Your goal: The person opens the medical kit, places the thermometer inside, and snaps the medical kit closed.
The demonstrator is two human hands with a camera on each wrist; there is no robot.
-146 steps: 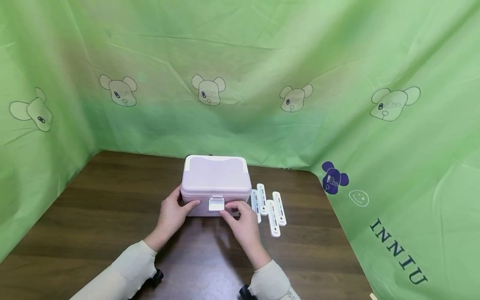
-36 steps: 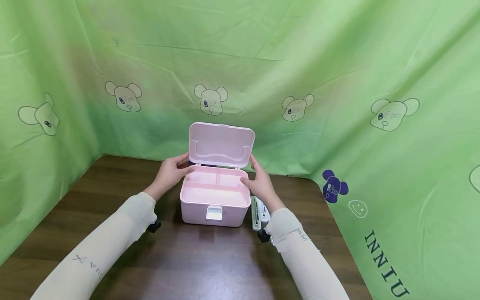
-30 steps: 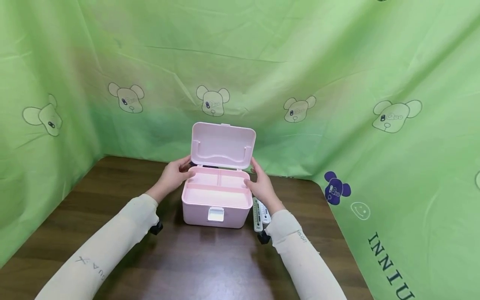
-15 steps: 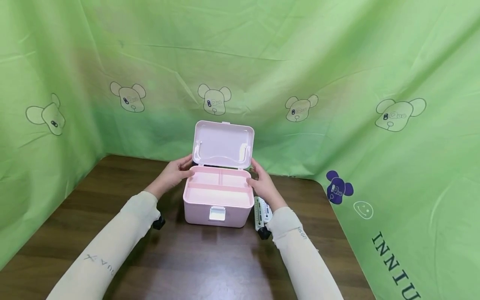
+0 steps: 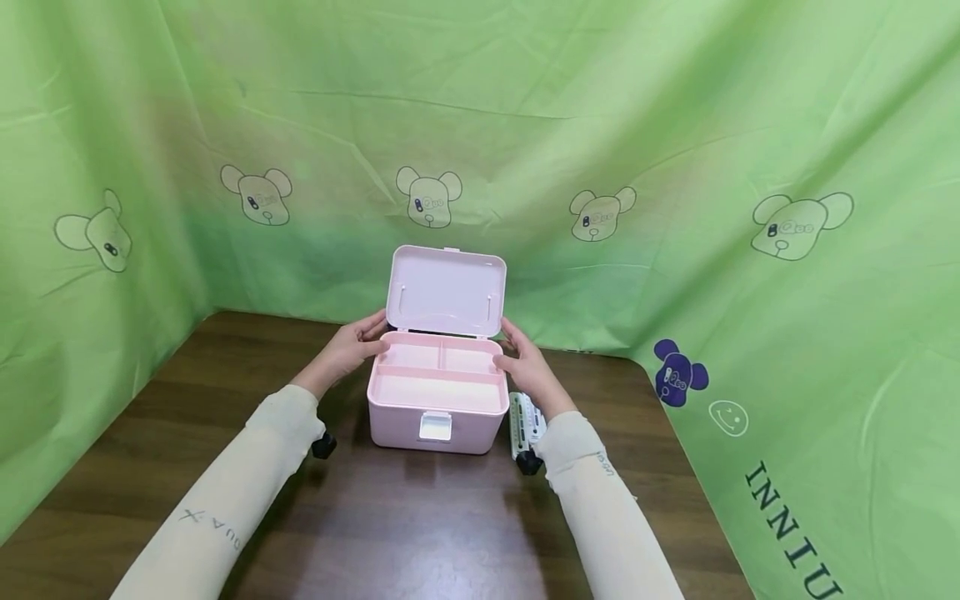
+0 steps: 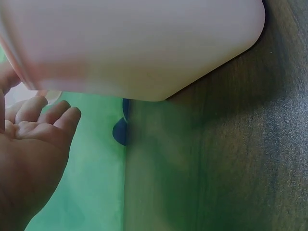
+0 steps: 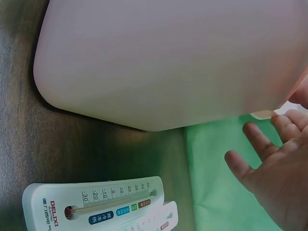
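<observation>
A pink plastic storage box (image 5: pixel 401 427) stands in the middle of the wooden table with its lid (image 5: pixel 447 287) raised and leaning back. Inside it a pink tray (image 5: pixel 420 372) has two small compartments behind one long one, all bare. The white front latch (image 5: pixel 435 426) hangs unfastened. My left hand (image 5: pixel 341 354) is at the back left corner, thumb over the rim and other fingers extended by the lid's lower edge. At the back right corner my right hand (image 5: pixel 528 371) mirrors it; its lower fingers (image 7: pixel 238 166) spread apart from the box wall in the right wrist view.
White thermometers (image 7: pixel 96 204) lie on the table close to the box's right side, partly hidden by the right wrist in the head view. A green printed curtain (image 5: pixel 525 125) hangs right behind the table and along both sides.
The box was closed about five seconds ago, with the right hand at the latch. The lid has since been raised, and leans slightly further back; both hands moved to the back corners.
</observation>
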